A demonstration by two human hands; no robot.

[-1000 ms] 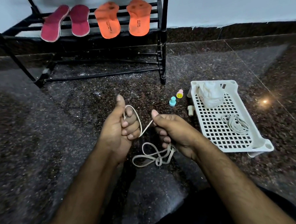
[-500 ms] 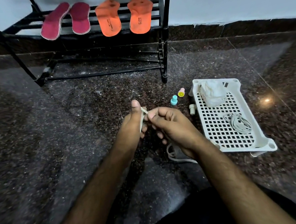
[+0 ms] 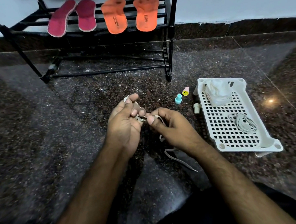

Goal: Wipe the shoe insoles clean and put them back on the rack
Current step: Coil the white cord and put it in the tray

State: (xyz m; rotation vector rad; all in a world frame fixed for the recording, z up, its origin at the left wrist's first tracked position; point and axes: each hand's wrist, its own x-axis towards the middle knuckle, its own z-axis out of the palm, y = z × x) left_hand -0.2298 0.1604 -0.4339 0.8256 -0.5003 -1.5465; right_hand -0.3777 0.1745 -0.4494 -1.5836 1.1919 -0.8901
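Note:
Two dark pink insoles (image 3: 61, 19) (image 3: 86, 15) and two orange insoles (image 3: 115, 17) (image 3: 146, 13) lie side by side on the top shelf of the black rack (image 3: 171, 33). Low over the dark floor, my left hand (image 3: 125, 125) holds a white shoelace (image 3: 171, 155) looped around its thumb and fingers. My right hand (image 3: 172, 127) pinches the same lace beside it. The lace's loose end trails on the floor under my right wrist.
A white perforated tray (image 3: 238, 144) lies on the floor at the right, holding a crumpled white cloth (image 3: 218, 92) and a coiled white lace (image 3: 244, 124). A blue cap (image 3: 178, 99), a yellow smiley piece (image 3: 185, 92) and a small white peg (image 3: 196, 108) lie left of the tray.
The lace pile on the floor has been drawn up into my hands. My hands came together, then parted slightly, with more loops on my left hand.

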